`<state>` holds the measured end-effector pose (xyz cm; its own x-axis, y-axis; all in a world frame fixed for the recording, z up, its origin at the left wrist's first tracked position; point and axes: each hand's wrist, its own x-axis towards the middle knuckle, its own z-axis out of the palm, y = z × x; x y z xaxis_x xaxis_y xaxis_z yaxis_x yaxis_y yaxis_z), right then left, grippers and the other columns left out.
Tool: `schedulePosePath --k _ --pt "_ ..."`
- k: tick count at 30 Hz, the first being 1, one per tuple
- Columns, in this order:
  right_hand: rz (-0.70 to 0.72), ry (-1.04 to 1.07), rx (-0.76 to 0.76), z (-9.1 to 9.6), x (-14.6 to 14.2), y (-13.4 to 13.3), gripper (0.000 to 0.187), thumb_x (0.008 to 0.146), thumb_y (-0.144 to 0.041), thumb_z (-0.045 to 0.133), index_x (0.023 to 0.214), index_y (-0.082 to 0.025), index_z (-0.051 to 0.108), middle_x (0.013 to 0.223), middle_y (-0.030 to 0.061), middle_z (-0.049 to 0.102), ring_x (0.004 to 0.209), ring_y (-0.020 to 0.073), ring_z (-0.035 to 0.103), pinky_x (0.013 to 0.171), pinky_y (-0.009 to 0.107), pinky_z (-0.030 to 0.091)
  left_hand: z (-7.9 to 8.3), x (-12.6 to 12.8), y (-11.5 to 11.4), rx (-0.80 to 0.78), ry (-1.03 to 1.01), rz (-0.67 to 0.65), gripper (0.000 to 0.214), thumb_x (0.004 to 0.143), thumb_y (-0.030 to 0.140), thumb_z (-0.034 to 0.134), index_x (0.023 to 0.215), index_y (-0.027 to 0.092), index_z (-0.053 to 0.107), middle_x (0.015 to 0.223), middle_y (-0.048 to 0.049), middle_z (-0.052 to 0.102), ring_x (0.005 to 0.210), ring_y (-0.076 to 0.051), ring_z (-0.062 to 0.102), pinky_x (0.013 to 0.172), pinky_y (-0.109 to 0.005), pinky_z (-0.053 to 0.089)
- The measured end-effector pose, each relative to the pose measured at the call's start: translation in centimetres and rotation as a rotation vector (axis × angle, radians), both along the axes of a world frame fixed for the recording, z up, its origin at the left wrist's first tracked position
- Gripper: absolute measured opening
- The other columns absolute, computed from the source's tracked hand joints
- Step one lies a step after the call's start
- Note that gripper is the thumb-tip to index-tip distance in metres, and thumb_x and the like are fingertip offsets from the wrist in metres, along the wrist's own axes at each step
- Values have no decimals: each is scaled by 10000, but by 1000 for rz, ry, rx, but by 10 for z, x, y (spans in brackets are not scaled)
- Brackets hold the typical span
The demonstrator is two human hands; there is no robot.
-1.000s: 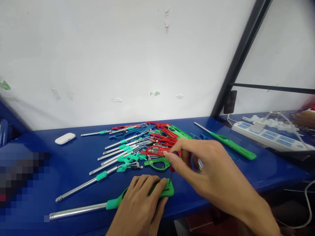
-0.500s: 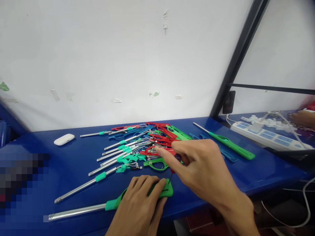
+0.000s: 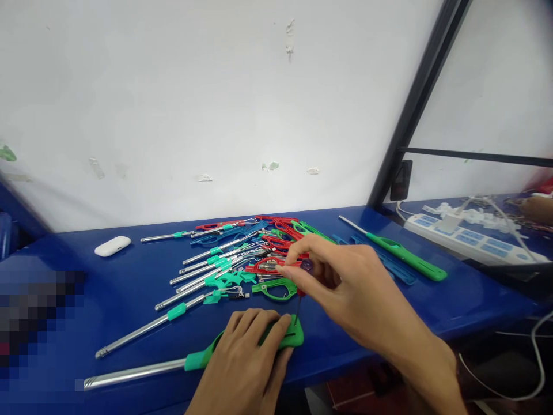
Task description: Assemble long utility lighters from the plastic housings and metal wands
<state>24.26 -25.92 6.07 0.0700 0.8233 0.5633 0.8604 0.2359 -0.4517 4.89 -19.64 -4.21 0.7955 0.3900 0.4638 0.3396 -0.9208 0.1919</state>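
Observation:
My left hand point(image 3: 248, 360) lies flat over the green handle of a long gas lighter point(image 3: 142, 370) near the front edge of the blue bench point(image 3: 129, 300), pressing it down. My right hand point(image 3: 345, 285) pinches a small screwdriver point(image 3: 300, 297) with a red and purple grip, held upright. Its thin tip touches the green handle's right end point(image 3: 296, 334). Just behind lies a pile of lighter parts point(image 3: 242, 259): red, green and blue handle shells and metal tubes with teal collars.
A finished green lighter point(image 3: 397, 256) lies to the right. A white earbud case point(image 3: 113, 245) sits at the left. Beyond a black post point(image 3: 415, 104), a white power strip point(image 3: 470, 239) lies by another person's hand point(image 3: 538, 207). A white wall stands behind.
My right hand's fingers have shifted round the screwdriver's grip while its tip stayed at the green handle's end. My left hand has not moved.

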Motion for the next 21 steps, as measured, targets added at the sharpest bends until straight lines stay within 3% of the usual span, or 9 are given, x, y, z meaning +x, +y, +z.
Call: schedulePosePath --k 4,10,16,19,21 --pt "118 135 -72 6 3 -2 189 991 -386 745 857 -267 687 614 -120 585 525 64 481 543 208 349 0 -1 -1 0 -1 3 329 1046 215 578 1366 291 589 1242 -8 729 1080 -255 679 921 -431 544" --pt "286 280 -208 17 14 -22 317 1124 -381 488 994 -272 756 657 -65 632 642 92 618 628 209 439 1 0 -2 -15 -2 5 335 1046 212 571 1370 291 600 1240 -16 731 1083 -255 680 933 -428 549" --pt "511 562 -433 11 22 -12 225 1045 -409 651 1010 -228 778 558 -75 594 507 83 572 542 208 432 1 1 -1 11 12 14 346 1052 217 543 1383 293 609 1258 -19 735 1089 -257 693 933 -430 560" --pt "402 566 -392 9 18 -3 173 931 -387 795 917 -217 766 533 -98 501 491 83 497 500 221 370 2 1 -2 18 12 26 323 1045 216 551 1349 292 628 1246 -18 742 1094 -261 696 928 -432 566" --pt "256 520 -279 7 13 0 265 860 -422 858 825 -218 693 543 -110 434 518 89 442 509 233 350 3 1 -3 11 13 23 324 1040 210 563 1348 288 626 1231 -16 745 1087 -259 696 928 -432 567"
